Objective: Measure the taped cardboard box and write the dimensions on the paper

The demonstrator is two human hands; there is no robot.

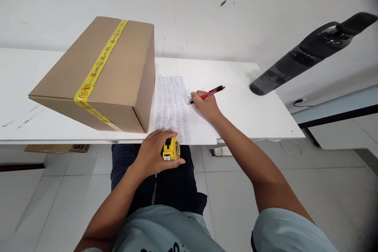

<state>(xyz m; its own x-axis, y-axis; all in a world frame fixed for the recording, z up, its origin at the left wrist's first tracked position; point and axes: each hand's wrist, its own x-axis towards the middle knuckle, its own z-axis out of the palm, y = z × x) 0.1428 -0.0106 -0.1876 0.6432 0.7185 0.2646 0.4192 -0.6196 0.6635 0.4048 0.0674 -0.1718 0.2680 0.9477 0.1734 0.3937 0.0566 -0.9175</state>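
Observation:
My right hand (206, 106) grips a red and black pen (213, 92), its tip low over a sheet of paper (201, 130) covered in dense handwriting. Whether the tip touches the paper I cannot tell. At the table's front edge, my left hand (153, 151) is wrapped around a yellow and black tape measure (171, 149), beside the paper's lower end. Just left of the paper stands a closed cardboard box (118, 71), sealed with yellow printed tape (100, 61).
The white table (236, 122) runs along a white wall. A dark handheld vacuum cleaner (301, 57) stands upright at its right end. Below on the tiled floor lie a flat piece of cardboard (59, 148) and a white cable (292, 149).

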